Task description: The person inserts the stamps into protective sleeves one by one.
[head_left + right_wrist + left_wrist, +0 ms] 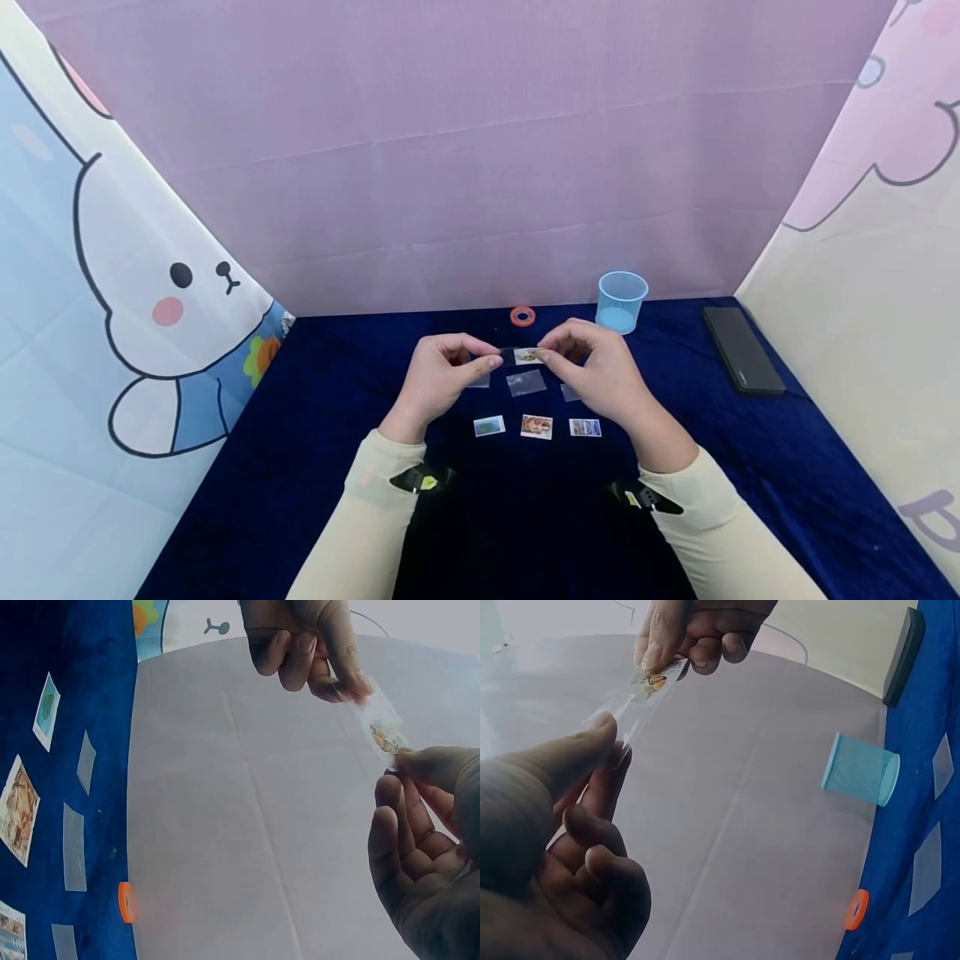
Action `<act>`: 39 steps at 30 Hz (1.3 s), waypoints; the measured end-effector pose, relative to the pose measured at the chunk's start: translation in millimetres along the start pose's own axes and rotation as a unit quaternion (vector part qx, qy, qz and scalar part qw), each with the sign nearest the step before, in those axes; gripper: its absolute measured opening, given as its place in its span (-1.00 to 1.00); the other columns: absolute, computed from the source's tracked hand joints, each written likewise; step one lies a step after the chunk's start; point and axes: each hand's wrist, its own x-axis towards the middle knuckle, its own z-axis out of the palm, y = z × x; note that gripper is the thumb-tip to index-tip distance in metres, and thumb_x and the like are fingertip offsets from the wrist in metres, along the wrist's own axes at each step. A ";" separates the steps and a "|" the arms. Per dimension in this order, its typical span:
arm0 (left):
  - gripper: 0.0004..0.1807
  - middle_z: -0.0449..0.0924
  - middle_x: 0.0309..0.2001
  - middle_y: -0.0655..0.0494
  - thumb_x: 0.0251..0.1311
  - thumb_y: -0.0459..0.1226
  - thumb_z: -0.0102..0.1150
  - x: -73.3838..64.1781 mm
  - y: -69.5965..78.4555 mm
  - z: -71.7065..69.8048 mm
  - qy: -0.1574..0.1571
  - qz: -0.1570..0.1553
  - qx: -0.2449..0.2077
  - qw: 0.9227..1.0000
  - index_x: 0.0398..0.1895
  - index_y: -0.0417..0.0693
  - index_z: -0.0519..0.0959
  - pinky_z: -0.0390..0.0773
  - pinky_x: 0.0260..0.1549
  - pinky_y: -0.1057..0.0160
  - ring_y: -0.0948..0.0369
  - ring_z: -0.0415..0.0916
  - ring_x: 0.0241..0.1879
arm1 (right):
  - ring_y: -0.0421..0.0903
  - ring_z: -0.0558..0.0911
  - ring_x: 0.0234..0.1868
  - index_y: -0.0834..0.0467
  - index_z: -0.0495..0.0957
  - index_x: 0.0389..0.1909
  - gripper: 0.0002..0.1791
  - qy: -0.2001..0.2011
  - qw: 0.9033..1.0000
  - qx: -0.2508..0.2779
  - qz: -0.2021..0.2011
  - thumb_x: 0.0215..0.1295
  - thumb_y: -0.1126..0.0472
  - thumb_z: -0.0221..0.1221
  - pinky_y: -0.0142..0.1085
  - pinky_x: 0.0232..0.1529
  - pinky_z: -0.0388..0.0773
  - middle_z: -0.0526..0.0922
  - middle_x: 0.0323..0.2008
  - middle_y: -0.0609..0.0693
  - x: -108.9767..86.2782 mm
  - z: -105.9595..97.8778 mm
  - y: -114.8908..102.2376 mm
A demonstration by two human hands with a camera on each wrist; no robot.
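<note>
Mauve cloth (480,167) hangs beyond left hand (441,375) and right hand (596,367), both pinching a clear flat plastic sleeve (636,720), likely light, slippery; grip edges.

From my head, farther back, I'm looking forward and down at my left hand (442,379) and right hand (602,371); now in close, each wrist view, turned on its side, faces the purple backdrop (480,167), sharing the orange ring (125,902) and both hands.

Soft, even light fills the head view. In the wrist views, the left hand (570,862) and right hand (435,885) look shadowed against a brighter, bow-edged curtain (225,795); upper areas whiten.
</note>
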 end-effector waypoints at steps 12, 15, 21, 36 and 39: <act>-0.89 0.68 -0.38 0.08 0.21 -0.28 0.53 -0.8 5.5 3.2 -0.012 0.008 -0.018 1.000 -0.21 -0.02 0.83 0.32 -0.63 0.33 0.19 0.27 -0.66 | -0.11 0.65 -0.44 -0.01 0.78 -0.19 -0.91 -0.008 1.000 0.022 0.014 0.35 0.25 0.43 -0.28 -0.46 0.60 0.71 -0.34 -0.16 -0.1 2.4 1.5; -0.87 0.68 -0.42 0.05 0.20 -0.28 0.54 -1.0 6.0 2.9 -0.008 -0.002 -0.022 1.000 -0.20 -0.05 0.82 0.37 -0.62 0.33 0.21 0.33 -0.65 | -0.12 0.66 -0.44 -0.05 0.79 -0.17 -0.89 -0.009 0.999 0.020 0.023 0.36 0.22 0.43 -0.28 -0.47 0.60 0.72 -0.30 -0.19 -0.4 1.8 1.2; -0.89 0.63 -0.49 0.00 0.21 -0.28 0.53 -0.9 5.1 3.5 -0.003 -0.003 -0.018 1.000 -0.21 -0.05 0.83 0.33 -0.62 0.33 0.22 0.31 -0.64 | -0.10 0.65 -0.46 -0.03 0.80 -0.15 -0.88 -0.008 0.999 0.025 0.024 0.35 0.23 0.43 -0.28 -0.47 0.59 0.72 -0.31 -0.18 -0.5 2.1 0.3; -0.91 0.73 -0.42 -0.01 0.23 -0.31 0.51 -0.8 6.4 6.0 0.000 -0.007 -0.047 0.999 -0.24 -0.10 0.81 0.50 -0.57 0.32 0.17 0.48 -0.59 | -0.03 0.69 -0.48 0.01 0.79 -0.17 -0.89 -0.011 0.997 0.061 0.039 0.34 0.27 0.43 -0.28 -0.58 0.57 0.73 -0.38 -0.09 -1.7 6.9 -0.1; -0.91 0.70 -0.45 -0.03 0.28 -0.30 0.47 -1.2 5.5 5.4 -0.012 -0.002 -0.057 0.998 -0.20 -0.09 0.81 0.57 -0.56 0.25 -0.07 0.52 -0.58 | -0.03 0.71 -0.43 0.01 0.81 -0.15 -0.88 -0.010 0.997 0.063 0.033 0.36 0.27 0.41 -0.28 -0.53 0.60 0.71 -0.35 -0.09 -1.4 5.9 0.4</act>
